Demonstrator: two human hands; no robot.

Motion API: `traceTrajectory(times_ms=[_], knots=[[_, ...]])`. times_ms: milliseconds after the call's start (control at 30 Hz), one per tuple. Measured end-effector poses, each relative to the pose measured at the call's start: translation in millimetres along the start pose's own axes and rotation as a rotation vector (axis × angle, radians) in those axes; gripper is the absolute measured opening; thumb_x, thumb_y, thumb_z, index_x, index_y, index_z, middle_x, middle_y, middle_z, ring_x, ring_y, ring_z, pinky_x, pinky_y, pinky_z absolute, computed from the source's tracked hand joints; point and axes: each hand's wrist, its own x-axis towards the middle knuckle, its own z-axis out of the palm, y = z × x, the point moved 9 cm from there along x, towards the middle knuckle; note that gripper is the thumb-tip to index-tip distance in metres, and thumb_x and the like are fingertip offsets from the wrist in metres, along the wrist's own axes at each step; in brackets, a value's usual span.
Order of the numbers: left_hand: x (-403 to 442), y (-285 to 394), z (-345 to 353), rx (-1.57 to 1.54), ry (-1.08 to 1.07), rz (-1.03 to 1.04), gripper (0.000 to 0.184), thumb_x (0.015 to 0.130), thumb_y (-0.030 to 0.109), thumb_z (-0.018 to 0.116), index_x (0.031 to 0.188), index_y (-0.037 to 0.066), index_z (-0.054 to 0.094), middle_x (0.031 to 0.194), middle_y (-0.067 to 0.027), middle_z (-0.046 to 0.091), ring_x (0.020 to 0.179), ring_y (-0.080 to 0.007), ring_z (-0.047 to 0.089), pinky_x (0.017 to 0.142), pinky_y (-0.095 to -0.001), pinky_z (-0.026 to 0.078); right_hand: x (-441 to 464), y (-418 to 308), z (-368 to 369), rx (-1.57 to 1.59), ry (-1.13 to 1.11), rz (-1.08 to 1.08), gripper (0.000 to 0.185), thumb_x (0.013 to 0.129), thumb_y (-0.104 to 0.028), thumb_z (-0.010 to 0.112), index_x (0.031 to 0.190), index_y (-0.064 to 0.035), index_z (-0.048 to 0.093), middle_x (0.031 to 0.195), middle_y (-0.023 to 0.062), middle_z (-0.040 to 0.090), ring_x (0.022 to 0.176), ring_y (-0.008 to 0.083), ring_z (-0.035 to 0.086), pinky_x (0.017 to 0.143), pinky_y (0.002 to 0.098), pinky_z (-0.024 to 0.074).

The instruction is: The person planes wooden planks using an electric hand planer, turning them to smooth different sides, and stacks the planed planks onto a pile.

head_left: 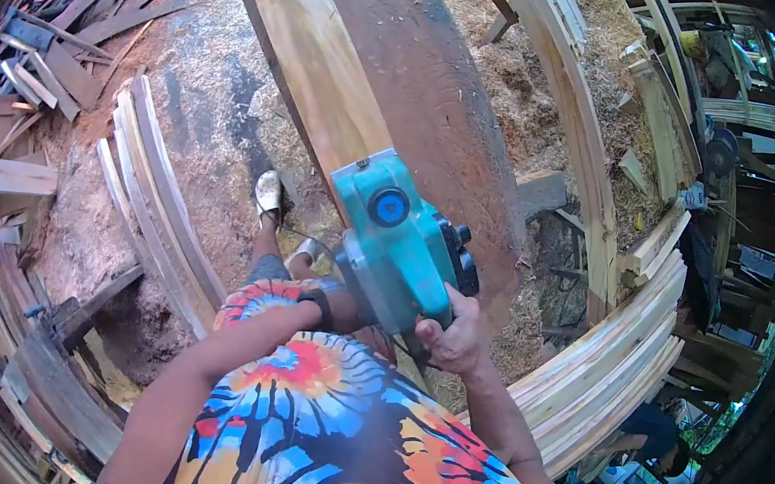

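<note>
left grip is partly hidden behind the teal planer, and the plank gets cut off up top, fyi

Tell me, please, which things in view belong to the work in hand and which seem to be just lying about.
In use:
- teal power planer, its handle in the right hand
- long board beneath it

Apparently lying about:
- stacked planks at right
- planks at left
- scrap wood
- shavings
</note>
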Motion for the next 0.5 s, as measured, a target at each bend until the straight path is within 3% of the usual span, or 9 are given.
traceTrajectory(times_ms=[33, 133, 400, 467, 500], knots=[[3.6, 8.6, -1.9, -0.036, 0.002, 0.052, 0.037, 0.087, 0.03, 0.055, 0.105, 0.002, 0.07, 0.104, -0.0201, 0.071, 0.106, -0.0367, 0.066, 0.094, -0.051, 0.048, 3.5, -1.9, 0.1, -0.027, -0.004, -0.014, 0.079, 0.076, -0.079, 0.063, 0.094, -0.0025, 0.063, 0.061, -0.0019, 0.057, 0.053, 0.0066, 0.054, 0.049, 0.0262, 0.044], [12.5, 26.1, -8.8, -0.117, 0.011, 0.183, 0.035, 0.087, 0.028, 0.055, 0.105, 0.002, 0.07, 0.106, -0.0204, 0.07, 0.107, -0.0365, 0.065, 0.095, -0.0509, 0.048, 15.7, -15.7, 1.6, -0.072, -0.05, -0.008, 0.073, 0.081, -0.07, 0.067, 0.099, 0.0007, 0.063, 0.075, 0.0149, 0.065, 0.07, 0.0254, 0.068, 0.064, 0.0374, 0.051], [-1.0, 43.4, -27.3, -0.197, 0.055, 0.339, 0.033, 0.088, 0.024, 0.055, 0.106, 0.001, 0.069, 0.111, -0.0211, 0.069, 0.112, -0.036, 0.063, 0.097, -0.0506, 0.047, 84.0, -58.7, 19.2, -0.008, -0.009, -0.102, 0.062, 0.085, -0.059, 0.071, 0.098, 0.0005, 0.063, 0.077, 0.0159, 0.068, 0.074, 0.0229, 0.07, 0.066, 0.0385, 0.0523], [-8.7, 35.6, -31.3, -0.186, 0.038, 0.293, 0.032, 0.088, 0.023, 0.055, 0.106, 0.0, 0.069, 0.113, -0.0213, 0.068, 0.113, -0.0358, 0.063, 0.097, -0.0505, 0.047, 112.4, -75.7, 26.4, 0.002, 0.019, -0.189, 0.056, 0.088, -0.054, 0.071, 0.098, 0.0003, 0.063, 0.078, 0.016, 0.068, 0.075, 0.0205, 0.069, 0.066, 0.0376, 0.0525], [-11.4, 23.6, -34.6, -0.187, -0.047, 0.175, 0.036, 0.088, 0.026, 0.057, 0.112, 0.002, 0.067, 0.117, -0.0223, 0.067, 0.113, -0.0368, 0.062, 0.1, -0.048, 0.045, 129.2, -87.1, 30.3, 0.01, 0.031, -0.233, 0.058, 0.09, -0.056, 0.068, 0.103, 0.0009, 0.064, 0.08, 0.0109, 0.067, 0.075, 0.0156, 0.062, 0.067, 0.035, 0.0507]])
